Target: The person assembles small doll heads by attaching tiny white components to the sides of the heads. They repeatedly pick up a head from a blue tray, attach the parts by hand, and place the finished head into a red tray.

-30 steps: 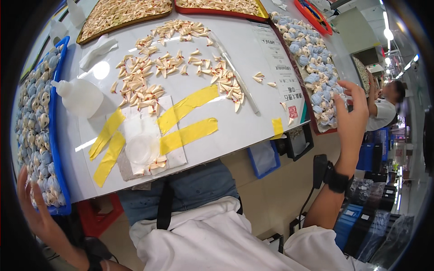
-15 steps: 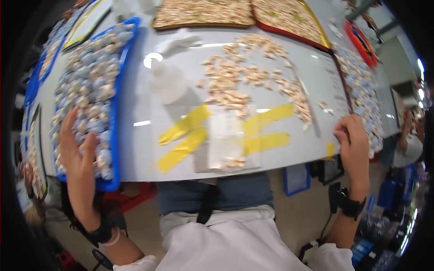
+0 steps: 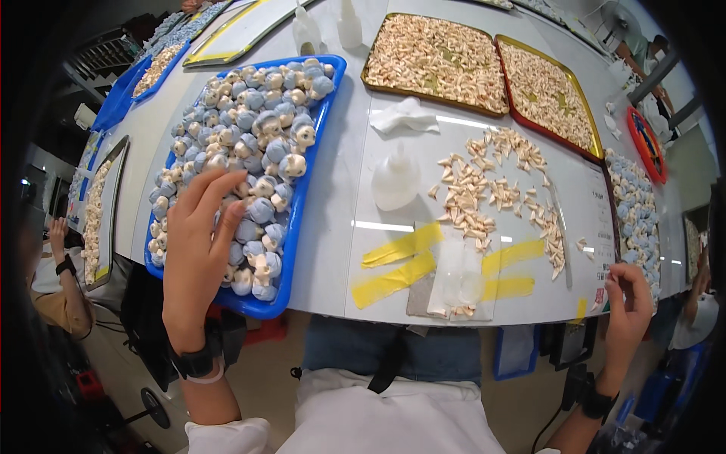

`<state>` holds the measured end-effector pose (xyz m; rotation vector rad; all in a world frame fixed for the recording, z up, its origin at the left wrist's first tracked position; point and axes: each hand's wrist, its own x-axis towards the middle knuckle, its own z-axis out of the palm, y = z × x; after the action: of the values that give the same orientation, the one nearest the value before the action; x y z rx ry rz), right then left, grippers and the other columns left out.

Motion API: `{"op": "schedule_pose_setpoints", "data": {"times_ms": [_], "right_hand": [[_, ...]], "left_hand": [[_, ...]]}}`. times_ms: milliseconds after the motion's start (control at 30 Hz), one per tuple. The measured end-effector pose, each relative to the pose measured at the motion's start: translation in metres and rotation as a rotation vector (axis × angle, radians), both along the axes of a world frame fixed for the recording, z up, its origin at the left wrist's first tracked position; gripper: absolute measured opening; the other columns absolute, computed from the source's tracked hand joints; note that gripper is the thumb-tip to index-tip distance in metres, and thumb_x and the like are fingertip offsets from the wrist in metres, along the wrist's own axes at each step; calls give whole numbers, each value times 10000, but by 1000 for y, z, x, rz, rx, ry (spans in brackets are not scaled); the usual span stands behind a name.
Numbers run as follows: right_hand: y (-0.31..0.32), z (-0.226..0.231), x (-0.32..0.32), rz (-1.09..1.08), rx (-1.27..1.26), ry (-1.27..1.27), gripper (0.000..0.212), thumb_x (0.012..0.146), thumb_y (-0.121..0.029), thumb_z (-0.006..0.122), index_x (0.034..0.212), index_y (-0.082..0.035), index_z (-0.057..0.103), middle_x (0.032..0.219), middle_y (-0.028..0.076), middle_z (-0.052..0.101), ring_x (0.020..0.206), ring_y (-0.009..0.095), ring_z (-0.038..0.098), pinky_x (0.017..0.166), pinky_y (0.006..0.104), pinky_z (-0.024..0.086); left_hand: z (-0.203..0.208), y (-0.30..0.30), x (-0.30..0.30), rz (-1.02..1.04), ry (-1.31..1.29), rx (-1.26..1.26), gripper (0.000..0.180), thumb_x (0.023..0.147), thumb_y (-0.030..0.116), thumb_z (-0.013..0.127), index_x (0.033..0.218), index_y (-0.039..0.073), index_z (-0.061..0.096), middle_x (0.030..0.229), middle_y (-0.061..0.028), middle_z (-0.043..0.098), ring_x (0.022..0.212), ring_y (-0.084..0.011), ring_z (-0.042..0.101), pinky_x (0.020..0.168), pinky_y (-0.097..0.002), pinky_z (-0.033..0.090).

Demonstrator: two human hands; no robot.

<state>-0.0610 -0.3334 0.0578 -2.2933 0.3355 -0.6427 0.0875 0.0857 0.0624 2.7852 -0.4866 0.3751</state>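
Left hand, fingers spread, was over small, round, blue-and-cream pieces in the blue plastic tray at left, seemingly choosing one, which called for a light pinch; right hand, fingers curled thumbward, any pinch indiscernible, at the white tabletop's near right edge.

The left hand hangs over blue-and-cream pieces in a blue tray; the right hand curls beside the table.

White top, sleeves loose, over blue denim; black strap at the waist. I note a black left wristband beside a thin pale loop, a black right wristband, boxy black unit and dark cable.
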Motion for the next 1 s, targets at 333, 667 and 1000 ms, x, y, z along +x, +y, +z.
{"op": "schedule_pose_setpoints", "data": {"times_ms": [333,667,1000], "right_hand": [[9,10,3,72,-114,-37,115,716,113,571,798,35,590,825,81,548,668,107,498,595,211,397],[27,11,13,44,22,-1,117,700,110,589,791,38,584,821,86,548,738,137,514,683,215,403],[71,20,37,149,-55,-12,132,681,102,607,791,37,578,804,87,557,738,146,518,691,221,402]], "left_hand": [[6,2,-3,31,-120,13,327,819,65,534,1141,30,496,1238,-133,425,1171,-303,385,990,-340,290],[9,21,7,31,19,-142,289,842,16,483,1129,12,515,1220,-128,446,1089,-299,470,908,-342,379],[15,43,7,8,163,-172,145,773,-22,548,914,3,526,908,-90,536,779,-230,531,695,-279,418]]}}
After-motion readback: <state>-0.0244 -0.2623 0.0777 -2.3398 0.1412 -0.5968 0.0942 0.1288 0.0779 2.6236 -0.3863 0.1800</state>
